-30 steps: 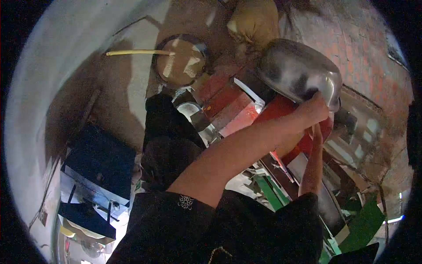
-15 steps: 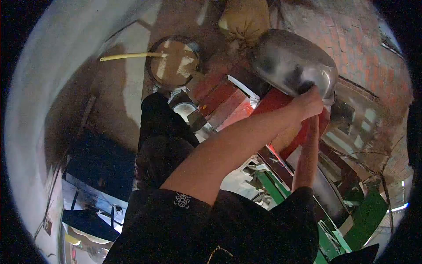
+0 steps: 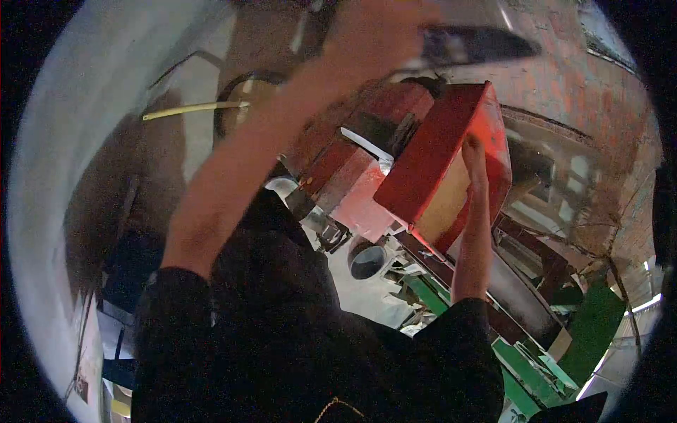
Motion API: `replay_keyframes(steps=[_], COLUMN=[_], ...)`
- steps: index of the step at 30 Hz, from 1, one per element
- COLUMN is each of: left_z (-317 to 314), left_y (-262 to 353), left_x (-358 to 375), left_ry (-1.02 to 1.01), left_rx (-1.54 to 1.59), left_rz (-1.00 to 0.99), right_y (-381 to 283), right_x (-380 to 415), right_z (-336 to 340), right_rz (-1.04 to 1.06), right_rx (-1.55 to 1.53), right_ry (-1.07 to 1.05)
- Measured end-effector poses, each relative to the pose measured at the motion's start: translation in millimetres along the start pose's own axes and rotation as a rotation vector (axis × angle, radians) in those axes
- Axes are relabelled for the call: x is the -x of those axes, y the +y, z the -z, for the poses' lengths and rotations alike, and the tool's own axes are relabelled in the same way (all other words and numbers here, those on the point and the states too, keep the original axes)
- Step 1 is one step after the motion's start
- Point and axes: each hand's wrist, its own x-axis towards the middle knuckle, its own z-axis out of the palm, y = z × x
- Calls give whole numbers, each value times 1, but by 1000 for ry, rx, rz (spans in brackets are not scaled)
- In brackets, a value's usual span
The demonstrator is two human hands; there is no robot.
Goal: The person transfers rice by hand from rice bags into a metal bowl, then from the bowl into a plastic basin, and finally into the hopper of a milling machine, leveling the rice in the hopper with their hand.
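Our left hand [image 3: 400, 29] grips the blurred pan [image 3: 481, 45], far side | our right hand [image 3: 474, 149] touches the red box [image 3: 438, 146], grip unclear | we best keep pan firm, clear of box, box steady

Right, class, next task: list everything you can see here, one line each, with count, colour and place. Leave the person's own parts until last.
Red box: one, red, right of centre
Tan panel: one, tan, in the box's open side
Metal object: one, grey, blurred, top
Yellow stick: one, upper left
Round tub: one, dark-rimmed, partly behind left forearm
White strip: one, centre
Round container: one, dark inside, below centre
Green pieces: several, lower right
Brick wall: one, reddish, upper right
Pale wall: one, greyish, left edge
Left hand: one, holding the metal object
Right hand: one, at the red box
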Motion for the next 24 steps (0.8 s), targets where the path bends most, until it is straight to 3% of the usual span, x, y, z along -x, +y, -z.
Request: replay_keyframes(steps=[2,3,5,6,8,11,14,18,21,22,24], left_z=[53,62,80,93,123,170,227,292,325,339,346], left_y=[-1,-15,-36,-40,-62,-77,-92,-95,-67,-67,-43], left_x=[-9,4,36,54,96,155,225,301,347,375,386], left_ry=[-134,-121,-112,-117,-179,-175,-176,-333,-311,-327,-382], left_rx=[37,-139,-394,-471,-582,-736,-847,-1043,-946,-1004,-1084], left_rz=[183,140,145,198,209,438,608,886,905,895,993], right_y=[-33,-59,-114,-131,-138,-140,-150,-130,-130,-139,-144], right_x=[-7,-2,24,38,46,66,99,108,114,115,116], right_z=[-11,-21,-41,-43,-44,-50,-70,-79,-75,-67,-62], right_rz=[47,43,-694,-704,-525,36,255,272,271,63,-139], right_rx=[43,39,538,535,556,497,553,889,1108,974,822], right_ry=[256,261,461,462,376,129,49,-74,-137,-193,-230])
